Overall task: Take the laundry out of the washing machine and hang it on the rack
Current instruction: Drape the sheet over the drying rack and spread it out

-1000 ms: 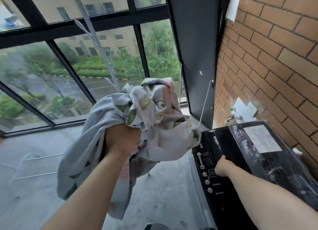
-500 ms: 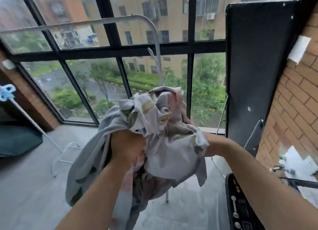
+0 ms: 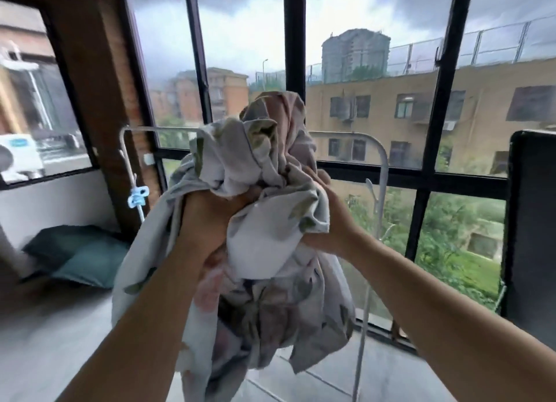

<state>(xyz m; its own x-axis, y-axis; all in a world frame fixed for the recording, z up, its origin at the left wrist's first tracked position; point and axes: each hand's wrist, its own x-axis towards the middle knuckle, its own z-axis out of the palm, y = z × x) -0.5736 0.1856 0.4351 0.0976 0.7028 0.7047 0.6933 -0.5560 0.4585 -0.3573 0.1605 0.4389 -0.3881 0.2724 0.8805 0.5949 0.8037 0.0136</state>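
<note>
Before the rack (image 3: 382, 161), sheet (image 3: 270, 242) higher, left grip (image 3: 207, 218) and right grip (image 3: 328, 221) clutching it

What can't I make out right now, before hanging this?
- Head view: white metal drying rack, top bar's middle hidden behind the bunched leaf-print grey cloth.
- Head view: fingers of the left hand and right hand, mostly buried in cloth folds.
- Head view: washing machine, outside the frame.
- Head view: rack's feet, behind cloth or below the bottom edge.
</note>
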